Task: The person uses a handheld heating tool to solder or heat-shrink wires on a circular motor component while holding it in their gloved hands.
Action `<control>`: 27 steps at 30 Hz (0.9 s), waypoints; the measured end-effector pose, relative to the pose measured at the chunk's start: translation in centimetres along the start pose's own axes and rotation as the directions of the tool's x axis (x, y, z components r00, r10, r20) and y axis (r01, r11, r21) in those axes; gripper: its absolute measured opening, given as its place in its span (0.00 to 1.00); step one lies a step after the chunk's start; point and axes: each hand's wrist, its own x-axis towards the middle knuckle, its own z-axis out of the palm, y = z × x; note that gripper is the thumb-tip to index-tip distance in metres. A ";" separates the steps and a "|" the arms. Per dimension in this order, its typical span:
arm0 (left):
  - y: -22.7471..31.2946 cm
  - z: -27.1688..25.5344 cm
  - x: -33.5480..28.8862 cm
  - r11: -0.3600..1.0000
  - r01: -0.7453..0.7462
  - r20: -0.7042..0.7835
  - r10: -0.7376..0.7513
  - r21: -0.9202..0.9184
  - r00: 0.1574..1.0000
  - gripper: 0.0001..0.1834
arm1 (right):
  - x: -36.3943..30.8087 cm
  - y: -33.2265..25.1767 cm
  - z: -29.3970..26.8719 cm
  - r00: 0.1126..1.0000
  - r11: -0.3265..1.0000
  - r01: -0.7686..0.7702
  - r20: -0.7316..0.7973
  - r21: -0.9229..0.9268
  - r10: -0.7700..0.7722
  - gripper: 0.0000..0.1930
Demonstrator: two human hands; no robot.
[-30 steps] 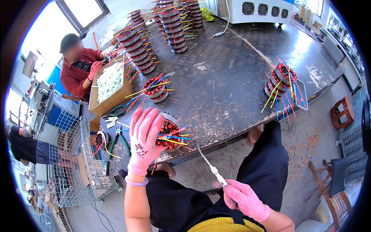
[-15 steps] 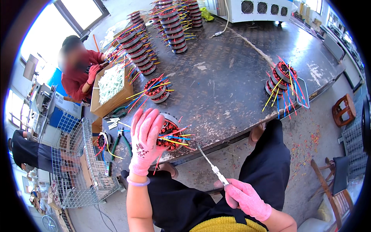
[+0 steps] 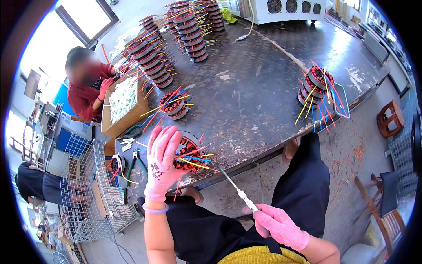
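My left hand (image 3: pixel 162 162), in a pink glove, is closed on a motor stator (image 3: pixel 190 143) at the table's front edge. The grey ring has red windings; red, blue and yellow leads stick out to the right. My thumb is hidden behind the hand. In my gloved right hand (image 3: pixel 278 225) is a slim rod tool (image 3: pixel 239 192) with a thin metal shaft and a pale handle. It points up and left, its tip beside the end of a red lead; whether they touch I cannot tell. Another stator pair (image 3: pixel 174 105) lies just beyond my left hand.
Stator stacks (image 3: pixel 149 61) stand at the far left, and a smaller stack (image 3: pixel 314 88) is at the right edge. Pliers (image 3: pixel 137 163) lie left of my hand. A co-worker (image 3: pixel 90 88) works behind a cardboard box (image 3: pixel 140 110) of white tubes. A wire cart (image 3: pixel 96 207) stands left.
The whole view has shifted slightly. Both hands keep their holds, and the rod tool's tip stays close to the lead ends.
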 end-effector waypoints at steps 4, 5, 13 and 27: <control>0.1 0.0 0.0 1.000 -0.002 0.013 0.002 0.000 1.000 0.51 | -0.1 -0.6 0.1 1.000 0.999 -0.013 -0.007 -0.050 0.013 0.20; 0.1 -0.1 0.0 1.000 -0.004 0.012 0.004 -0.005 1.000 0.51 | -0.2 -0.7 0.1 1.000 0.998 -0.016 -0.011 -0.067 0.015 0.19; -0.2 0.1 -0.4 1.000 -0.001 0.041 0.000 0.019 0.999 0.53 | -0.1 0.0 0.0 1.000 1.000 0.014 0.001 0.003 -0.014 0.19; 0.0 0.2 -0.2 0.999 0.029 0.009 -0.029 -0.018 1.000 0.60 | -0.1 0.0 -0.1 1.000 1.000 0.014 0.001 -0.020 -0.014 0.19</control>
